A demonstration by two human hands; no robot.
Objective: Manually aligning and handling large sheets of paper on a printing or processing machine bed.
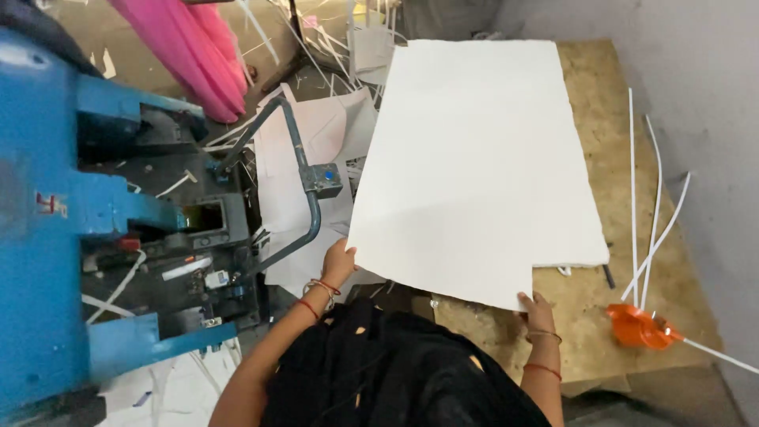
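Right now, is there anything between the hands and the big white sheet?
Nothing visible. The left hand grips the near left edge of the white sheet, and the right hand grips its near right corner, above the wooden board.

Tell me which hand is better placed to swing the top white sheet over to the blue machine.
Probably the left hand: it grips the white sheet's near-left corner, right beside the blue machine. The right hand holds the far-side corner, over the wooden board.

We stand in a paper-cutting workshop: blue machine (47, 213) at left, white offcut strips (656, 229) littering the plywood bench (624, 158).
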